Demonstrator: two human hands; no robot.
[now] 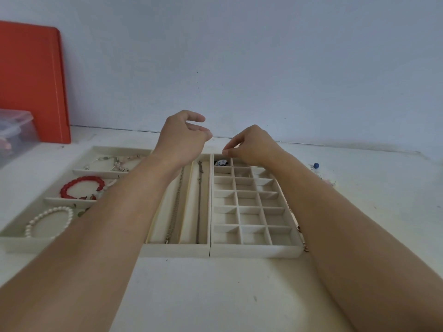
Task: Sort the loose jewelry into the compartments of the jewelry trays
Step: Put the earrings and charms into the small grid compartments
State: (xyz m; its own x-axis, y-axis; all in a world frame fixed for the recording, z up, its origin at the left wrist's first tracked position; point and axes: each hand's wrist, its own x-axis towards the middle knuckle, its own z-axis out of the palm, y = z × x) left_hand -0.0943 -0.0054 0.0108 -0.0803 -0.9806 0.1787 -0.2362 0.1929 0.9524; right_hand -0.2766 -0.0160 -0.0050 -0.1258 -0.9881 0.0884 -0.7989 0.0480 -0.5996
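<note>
Both hands' fingers (229, 152) curled, pinching.

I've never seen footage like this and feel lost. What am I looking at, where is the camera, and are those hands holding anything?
The single picture comes from a camera on a person's head, looking down at their own bare arms. No machine is involved. On the white table lie cream fabric jewelry trays. One holds a red bead bracelet and a white pearl bracelet; long slots hold a silver chain necklace. The left hand and right hand hover with fingers pinched, perhaps stretching something thin between them, too fine to see.
</note>
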